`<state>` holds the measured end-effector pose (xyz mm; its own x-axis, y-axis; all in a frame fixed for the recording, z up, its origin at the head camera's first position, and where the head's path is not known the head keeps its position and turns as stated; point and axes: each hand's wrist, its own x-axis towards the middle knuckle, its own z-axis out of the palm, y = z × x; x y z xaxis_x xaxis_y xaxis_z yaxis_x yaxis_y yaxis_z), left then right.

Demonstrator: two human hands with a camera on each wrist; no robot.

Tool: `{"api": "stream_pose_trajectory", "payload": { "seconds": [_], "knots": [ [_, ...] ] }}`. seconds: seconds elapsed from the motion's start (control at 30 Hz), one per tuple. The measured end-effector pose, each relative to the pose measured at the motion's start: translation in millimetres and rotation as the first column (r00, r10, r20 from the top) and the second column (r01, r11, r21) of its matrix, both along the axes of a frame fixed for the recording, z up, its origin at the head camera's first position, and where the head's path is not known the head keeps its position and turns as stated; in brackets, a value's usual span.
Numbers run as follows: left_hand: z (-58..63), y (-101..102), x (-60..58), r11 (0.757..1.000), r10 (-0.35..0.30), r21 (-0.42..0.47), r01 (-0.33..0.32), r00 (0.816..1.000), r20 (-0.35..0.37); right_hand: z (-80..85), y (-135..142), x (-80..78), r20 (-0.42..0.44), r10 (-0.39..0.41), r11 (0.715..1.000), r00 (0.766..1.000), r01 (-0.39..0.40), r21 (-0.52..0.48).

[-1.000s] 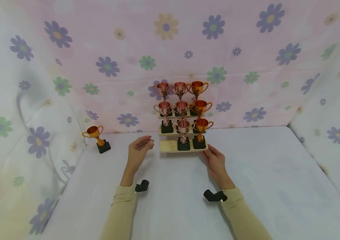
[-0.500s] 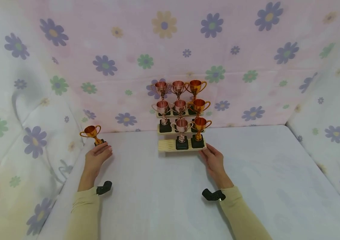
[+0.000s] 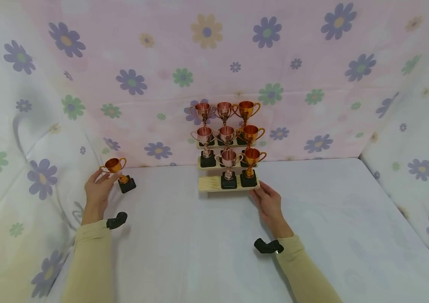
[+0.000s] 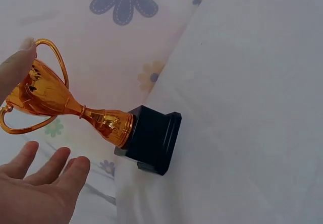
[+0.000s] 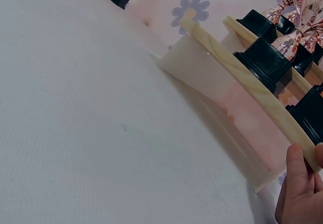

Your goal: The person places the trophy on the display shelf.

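Observation:
At the left stands a gold trophy cup (image 3: 113, 165) on a black base (image 4: 151, 138), upright on the white table. My left hand (image 3: 99, 191) is spread around its cup. In the left wrist view the thumb (image 4: 17, 67) lies at the cup's rim and handle, while the fingers (image 4: 60, 173) stay apart from it below. My right hand (image 3: 269, 206) pinches the right front corner of a three-step wooden display stand (image 3: 209, 184). Its lowest step carries a rose-coloured trophy (image 3: 229, 159) and a gold trophy (image 3: 252, 158), with bare wood at the left end.
Several more rose and gold trophies (image 3: 224, 110) fill the two upper steps. The stand's step rests on a pale translucent support (image 5: 194, 65). Flowered cloth (image 3: 161, 84) hangs behind and at both sides of the white table (image 3: 184, 244).
My left hand has moved left from beside the stand to the lone gold trophy, passing its base and reaching the cup. The right hand has stayed at the stand's corner.

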<state>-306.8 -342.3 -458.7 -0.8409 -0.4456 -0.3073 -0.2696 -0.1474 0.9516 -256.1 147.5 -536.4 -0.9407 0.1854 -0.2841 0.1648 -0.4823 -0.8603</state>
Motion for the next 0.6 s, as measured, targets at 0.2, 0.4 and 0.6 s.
{"api": "stream_pose_trajectory", "payload": {
  "seconds": [0.2,0.4,0.6],
  "knots": [
    [4.8,7.2,-13.5,0.994,-0.005,-0.108,-0.005,0.995,-0.098,0.4,0.5,0.1,0.006,-0.006,1.000,1.000,0.006,-0.004],
    [0.8,20.2,-20.9,0.989,0.049,-0.130,-0.074,0.981,-0.186,0.9,1.0,0.9,0.015,-0.008,1.000,1.000,0.008,-0.003],
    [-8.7,21.5,-23.0,0.984,0.163,-0.029,-0.178,0.946,-0.279,2.4,-0.2,1.1,0.015,0.000,1.000,1.000,0.000,-0.009]
  ]
}}
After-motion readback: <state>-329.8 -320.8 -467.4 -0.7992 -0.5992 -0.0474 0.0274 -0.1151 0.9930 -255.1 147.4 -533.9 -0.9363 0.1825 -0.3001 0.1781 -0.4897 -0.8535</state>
